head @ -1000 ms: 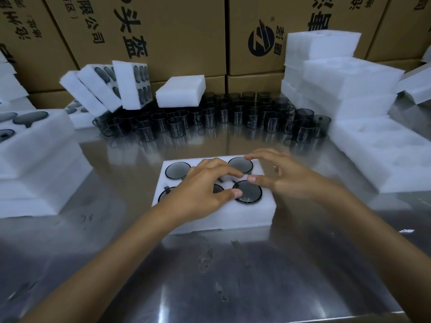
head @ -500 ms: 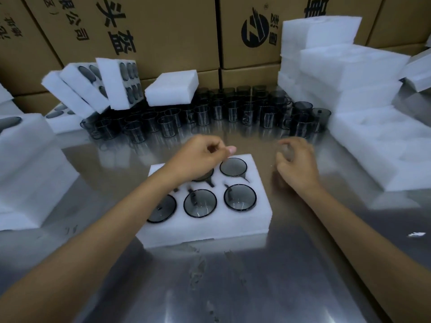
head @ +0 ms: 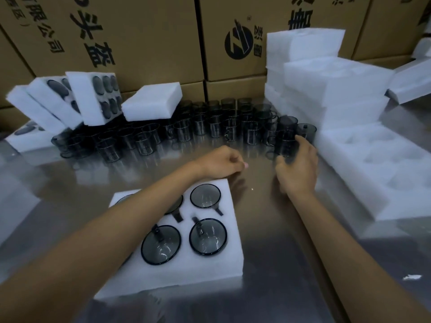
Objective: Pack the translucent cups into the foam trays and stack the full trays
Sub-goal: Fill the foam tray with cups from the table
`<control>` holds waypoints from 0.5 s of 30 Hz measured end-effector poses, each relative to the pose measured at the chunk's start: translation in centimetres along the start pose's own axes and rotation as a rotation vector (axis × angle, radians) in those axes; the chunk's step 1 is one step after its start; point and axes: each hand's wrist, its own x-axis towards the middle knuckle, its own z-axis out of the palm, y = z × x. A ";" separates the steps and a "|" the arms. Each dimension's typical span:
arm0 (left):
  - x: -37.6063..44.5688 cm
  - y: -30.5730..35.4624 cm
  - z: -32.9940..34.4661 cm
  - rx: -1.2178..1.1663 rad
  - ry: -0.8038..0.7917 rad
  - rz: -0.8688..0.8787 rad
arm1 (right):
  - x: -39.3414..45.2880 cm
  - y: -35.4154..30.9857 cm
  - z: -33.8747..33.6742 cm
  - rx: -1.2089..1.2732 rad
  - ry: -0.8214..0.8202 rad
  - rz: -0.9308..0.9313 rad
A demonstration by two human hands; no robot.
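Observation:
A white foam tray [head: 233,259] lies on the steel table [head: 275,264] in front of me, with dark translucent cups [head: 207,236] sunk in its holes, rims up. My left forearm crosses over the tray and hides its left holes. Beyond the tray's far edge, my left hand [head: 221,163] hovers with fingers curled and nothing in them. My right hand [head: 297,170] wraps around a standing cup [head: 285,138] at the right end of the crowd of loose cups [head: 200,127] along the back.
An empty foam tray [head: 363,164] lies at the right beside a tall stack of foam trays [head: 326,89]. Filled trays [head: 93,96] lean at the back left, and a foam block [head: 151,101] rests on the cups. Cardboard boxes [head: 140,43] wall the back.
Both hands have left the tray and moved away from me. The right hand has reached the loose cups and closed around one. The view has shifted forward.

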 end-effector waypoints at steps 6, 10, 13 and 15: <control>-2.8 -0.3 -1.6 -0.017 -0.086 -0.025 | -0.7 -0.5 -0.7 0.038 0.032 -0.030; -6.9 -2.1 -3.3 0.060 -0.104 -0.077 | -3.2 -1.5 -1.3 0.038 0.031 -0.246; -10.3 -3.4 -4.5 0.057 -0.090 -0.124 | -6.3 -2.8 -0.5 0.099 -0.163 -0.297; -12.4 -4.3 -5.5 0.070 -0.068 -0.145 | -8.4 -3.5 0.4 0.072 -0.381 -0.264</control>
